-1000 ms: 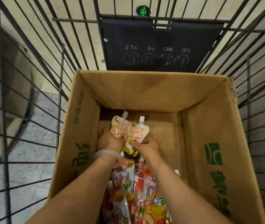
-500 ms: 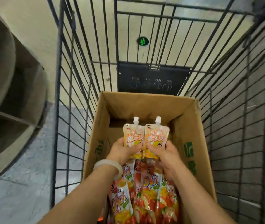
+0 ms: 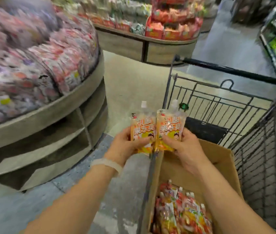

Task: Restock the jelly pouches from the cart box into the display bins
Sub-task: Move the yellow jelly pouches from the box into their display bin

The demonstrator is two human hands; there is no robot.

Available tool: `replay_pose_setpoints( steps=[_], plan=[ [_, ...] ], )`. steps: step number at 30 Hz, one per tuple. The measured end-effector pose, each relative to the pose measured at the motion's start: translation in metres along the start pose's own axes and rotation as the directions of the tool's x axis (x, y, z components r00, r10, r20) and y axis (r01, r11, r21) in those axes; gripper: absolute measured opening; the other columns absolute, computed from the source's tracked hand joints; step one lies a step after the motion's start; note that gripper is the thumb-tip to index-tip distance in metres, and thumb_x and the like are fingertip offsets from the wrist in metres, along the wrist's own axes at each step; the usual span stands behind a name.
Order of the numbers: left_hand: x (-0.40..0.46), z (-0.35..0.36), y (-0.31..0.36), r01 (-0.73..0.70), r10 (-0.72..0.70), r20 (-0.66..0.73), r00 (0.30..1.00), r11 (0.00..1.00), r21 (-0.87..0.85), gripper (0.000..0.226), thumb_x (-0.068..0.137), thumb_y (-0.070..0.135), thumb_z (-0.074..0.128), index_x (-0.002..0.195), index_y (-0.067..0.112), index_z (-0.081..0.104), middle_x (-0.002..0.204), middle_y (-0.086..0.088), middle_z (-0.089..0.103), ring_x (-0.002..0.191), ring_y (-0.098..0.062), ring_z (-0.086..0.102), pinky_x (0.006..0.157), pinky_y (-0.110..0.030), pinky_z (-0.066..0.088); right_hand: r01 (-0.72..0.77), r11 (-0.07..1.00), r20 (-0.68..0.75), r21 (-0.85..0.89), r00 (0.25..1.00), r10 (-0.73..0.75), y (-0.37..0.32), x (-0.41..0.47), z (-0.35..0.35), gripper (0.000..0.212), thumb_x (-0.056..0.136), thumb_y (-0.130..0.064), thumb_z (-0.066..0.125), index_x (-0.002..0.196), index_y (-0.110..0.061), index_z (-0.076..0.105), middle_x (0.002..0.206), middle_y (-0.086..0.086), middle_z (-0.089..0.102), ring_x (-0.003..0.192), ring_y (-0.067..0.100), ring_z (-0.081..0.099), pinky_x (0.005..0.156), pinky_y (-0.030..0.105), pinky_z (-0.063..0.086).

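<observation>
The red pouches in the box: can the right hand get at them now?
Probably not yet. The right hand already holds an orange pouch, as the left hand does. The box is open on top and nothing covers the red pouches, so only the full hands hinder.

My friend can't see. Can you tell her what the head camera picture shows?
Two hands, left hand and right hand, each hold an orange jelly pouch upright above a cardboard box of more pouches in a shopping cart. A round display bin of blurry packets stands to the left.
</observation>
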State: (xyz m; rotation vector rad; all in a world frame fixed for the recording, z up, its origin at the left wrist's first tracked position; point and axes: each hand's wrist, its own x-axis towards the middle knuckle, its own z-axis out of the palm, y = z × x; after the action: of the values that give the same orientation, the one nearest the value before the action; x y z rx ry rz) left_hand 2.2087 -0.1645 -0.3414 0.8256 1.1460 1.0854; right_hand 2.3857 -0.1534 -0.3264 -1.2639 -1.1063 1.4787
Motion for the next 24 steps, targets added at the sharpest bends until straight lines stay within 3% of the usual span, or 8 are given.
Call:
replay_pose_setpoints(
  steps=[3, 5, 8, 10, 12, 17, 21, 24],
  plan=[
    [-0.081, -0.079, 0.043, -0.124, 0.121, -0.133, 0.984, 0.992, -0.021, 0.056, 0.062, 0.007, 0.077, 0.115, 0.005, 0.057, 0.097, -0.009, 0.073, 0.081, -0.020, 0.070, 0.068, -0.031, 0.057, 0.074, 0.997, 0.188, -0.018, 0.980, -0.069, -0.026, -0.031, 0.100, 0.035, 0.077, -0.001, 0.070, 0.110, -0.010, 0.063, 0.102, 0.010, 0.072, 0.088, 0.019, 0.071, 0.075, 0.031, 0.058],
    [-0.138, -0.137, 0.067, -0.178, 0.174, -0.229, 0.958, 0.984, 0.001, 0.050, 0.067, 0.005, 0.075, 0.115, 0.007, 0.058, 0.096, -0.007, 0.073, 0.080, -0.018, 0.071, 0.066, -0.030, 0.057, 0.082, 0.997, 0.292, -0.007, 0.953, -0.077, -0.034, -0.053, 0.173, 0.035, 0.076, 0.000, 0.071, 0.108, -0.010, 0.063, 0.100, 0.010, 0.072, 0.084, 0.018, 0.071, 0.070, 0.028, 0.058],
    [-0.226, -0.219, 0.094, -0.231, 0.222, -0.374, 0.900, 0.973, 0.023, 0.045, 0.073, 0.001, 0.072, 0.115, 0.010, 0.059, 0.103, -0.009, 0.072, 0.088, -0.023, 0.071, 0.069, -0.033, 0.058, 0.066, 0.998, 0.451, 0.016, 0.890, -0.066, -0.036, -0.094, 0.283, 0.049, 0.070, -0.005, 0.078, 0.115, -0.007, 0.061, 0.107, 0.012, 0.071, 0.096, 0.025, 0.069, 0.079, 0.035, 0.058],
    [-0.286, -0.266, 0.106, -0.268, 0.258, -0.487, 0.834, 0.962, 0.051, 0.043, 0.076, -0.003, 0.069, 0.116, 0.008, 0.058, 0.105, -0.011, 0.071, 0.087, -0.025, 0.069, 0.073, -0.037, 0.059, 0.066, 0.997, 0.548, 0.035, 0.833, -0.074, -0.036, -0.127, 0.353, 0.049, 0.067, -0.008, 0.080, 0.113, -0.009, 0.061, 0.107, 0.011, 0.071, 0.099, 0.027, 0.068, 0.085, 0.040, 0.055],
    [-0.339, -0.304, 0.114, -0.287, 0.269, -0.582, 0.767, 0.956, 0.063, 0.046, 0.077, -0.003, 0.069, 0.120, 0.007, 0.056, 0.107, -0.013, 0.069, 0.087, -0.025, 0.068, 0.076, -0.038, 0.058, 0.070, 0.997, 0.635, 0.038, 0.769, -0.078, -0.035, -0.158, 0.413, 0.035, 0.074, -0.003, 0.075, 0.106, -0.012, 0.063, 0.106, 0.010, 0.071, 0.099, 0.027, 0.067, 0.087, 0.041, 0.054],
    [-0.442, -0.387, 0.118, -0.360, 0.280, -0.751, 0.597, 0.931, 0.061, 0.035, 0.079, -0.005, 0.067, 0.109, 0.010, 0.059, 0.093, -0.007, 0.070, 0.068, -0.013, 0.070, 0.062, -0.028, 0.060, 0.066, 0.998, 0.806, 0.022, 0.589, -0.057, -0.027, -0.226, 0.539, 0.032, 0.077, 0.004, 0.069, 0.105, -0.011, 0.062, 0.101, 0.010, 0.070, 0.088, 0.021, 0.068, 0.080, 0.034, 0.057],
    [-0.496, -0.447, 0.109, -0.396, 0.237, -0.854, 0.463, 0.917, 0.040, 0.036, 0.078, -0.001, 0.070, 0.111, 0.010, 0.060, 0.100, -0.010, 0.071, 0.081, -0.022, 0.069, 0.074, -0.036, 0.059, 0.101, 0.995, 0.885, -0.024, 0.466, -0.026, -0.012, -0.261, 0.623, 0.032, 0.077, 0.004, 0.069, 0.104, -0.012, 0.062, 0.098, 0.008, 0.071, 0.080, 0.015, 0.070, 0.068, 0.026, 0.058],
    [-0.524, -0.494, 0.103, -0.400, 0.190, -0.900, 0.392, 0.916, 0.020, 0.039, 0.078, 0.001, 0.071, 0.114, 0.008, 0.059, 0.106, -0.014, 0.071, 0.093, -0.030, 0.069, 0.084, -0.044, 0.057, 0.096, 0.994, 0.921, -0.047, 0.390, 0.006, 0.003, -0.277, 0.685, 0.029, 0.078, 0.006, 0.068, 0.098, -0.014, 0.063, 0.094, 0.007, 0.072, 0.078, 0.016, 0.070, 0.067, 0.027, 0.058]
  ],
)
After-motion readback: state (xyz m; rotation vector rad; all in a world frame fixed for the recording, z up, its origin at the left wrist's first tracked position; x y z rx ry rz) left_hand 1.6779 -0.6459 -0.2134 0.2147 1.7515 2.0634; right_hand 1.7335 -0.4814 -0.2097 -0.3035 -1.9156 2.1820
